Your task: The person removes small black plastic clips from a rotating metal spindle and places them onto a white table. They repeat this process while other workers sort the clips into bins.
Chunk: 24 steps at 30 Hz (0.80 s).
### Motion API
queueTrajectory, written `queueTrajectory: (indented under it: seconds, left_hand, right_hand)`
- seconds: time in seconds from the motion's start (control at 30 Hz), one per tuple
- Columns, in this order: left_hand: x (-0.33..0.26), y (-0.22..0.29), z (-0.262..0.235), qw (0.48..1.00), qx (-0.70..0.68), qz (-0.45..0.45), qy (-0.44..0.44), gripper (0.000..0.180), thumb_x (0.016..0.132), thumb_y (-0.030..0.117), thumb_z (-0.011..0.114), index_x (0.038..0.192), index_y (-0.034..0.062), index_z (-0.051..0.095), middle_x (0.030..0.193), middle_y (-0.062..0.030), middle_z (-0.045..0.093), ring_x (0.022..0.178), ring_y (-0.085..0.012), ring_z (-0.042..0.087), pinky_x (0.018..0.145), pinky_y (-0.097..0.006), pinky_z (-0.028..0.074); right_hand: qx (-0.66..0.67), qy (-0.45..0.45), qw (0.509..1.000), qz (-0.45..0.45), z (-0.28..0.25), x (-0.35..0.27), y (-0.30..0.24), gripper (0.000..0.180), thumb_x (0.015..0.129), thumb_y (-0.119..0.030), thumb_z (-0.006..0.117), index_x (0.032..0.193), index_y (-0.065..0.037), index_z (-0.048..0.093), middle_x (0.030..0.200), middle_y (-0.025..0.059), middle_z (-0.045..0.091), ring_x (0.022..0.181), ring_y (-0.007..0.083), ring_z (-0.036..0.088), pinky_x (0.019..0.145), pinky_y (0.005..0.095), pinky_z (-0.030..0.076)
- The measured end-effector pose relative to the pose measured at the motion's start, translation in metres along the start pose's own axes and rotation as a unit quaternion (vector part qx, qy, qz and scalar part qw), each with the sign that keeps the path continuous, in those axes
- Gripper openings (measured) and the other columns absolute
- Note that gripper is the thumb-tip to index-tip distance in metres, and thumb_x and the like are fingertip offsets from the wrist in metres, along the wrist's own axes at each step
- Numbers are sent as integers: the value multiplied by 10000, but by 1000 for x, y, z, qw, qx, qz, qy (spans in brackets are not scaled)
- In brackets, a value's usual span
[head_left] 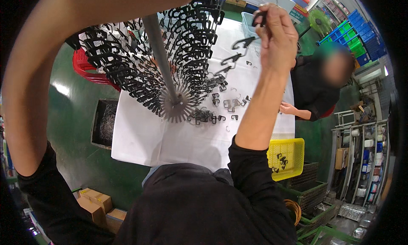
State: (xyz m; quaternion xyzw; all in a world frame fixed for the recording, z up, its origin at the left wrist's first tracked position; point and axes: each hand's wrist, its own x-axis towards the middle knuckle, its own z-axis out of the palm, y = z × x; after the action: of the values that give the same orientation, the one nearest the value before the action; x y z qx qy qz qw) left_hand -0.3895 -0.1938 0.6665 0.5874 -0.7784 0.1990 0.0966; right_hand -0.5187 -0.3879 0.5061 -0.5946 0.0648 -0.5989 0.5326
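Observation:
My right hand (pixel 276 36) is raised over the white-covered table (pixel 140 143) and pinches a small black plastic clip (pixel 259 18) between its fingertips. Just below it, a few more black clips (pixel 233 58) hang in a row at the rack's outer edge. The rack (pixel 170 58) is a grey pole with a toothed disc (pixel 177 105) at its foot, densely hung with black clips. My left forearm (pixel 46 70) reaches up across the rack and leaves the picture at the top; its hand is out of sight. Loose black clips (pixel 225 104) lie on the sheet.
A yellow basket (pixel 289 155) holding a few clips stands at the table's right corner. A co-worker in black (pixel 312 87) sits at the far right, one hand (pixel 289 109) on the table. A red stool (pixel 87 68), a dark parts box (pixel 104 121), cardboard boxes (pixel 95 200) and shelves (pixel 361 160) surround the table.

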Motion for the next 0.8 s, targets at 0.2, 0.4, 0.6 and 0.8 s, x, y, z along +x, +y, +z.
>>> queueTrajectory:
  seconds: [0.2,0.4,0.6,0.8]
  left_hand:
    - [-11,-30,15,983,-83,134,90,334,825,-81,537,1154,-106,588,1201,-245,588,1043,-355,625,874,-361,534]
    - [-10,-53,26,975,-113,162,102,405,835,-18,630,1237,9,589,1263,-186,580,1170,-332,564,966,-388,483]
    - [-11,-45,29,983,-126,115,65,569,815,-62,605,1360,80,525,1417,-234,461,1284,-402,471,1022,-422,441]
    - [-6,-33,14,987,-109,116,34,613,785,35,695,1364,12,493,1416,-246,455,1317,-396,435,1061,-431,394]
  right_hand:
    - [-244,30,968,44,-106,17,62,203,925,-208,639,956,-22,714,761,19,703,528,51,480,497,208,372]
    - [-670,-33,742,26,-142,-17,110,269,859,-244,708,1042,-49,679,889,57,704,628,145,600,588,298,478]
    - [-404,105,891,-179,-12,-18,13,234,857,-174,711,1052,-51,672,920,51,680,640,91,574,548,220,410]
    - [-466,101,814,-332,77,-14,-36,158,819,-218,740,906,-103,675,740,33,650,502,225,573,468,296,431]
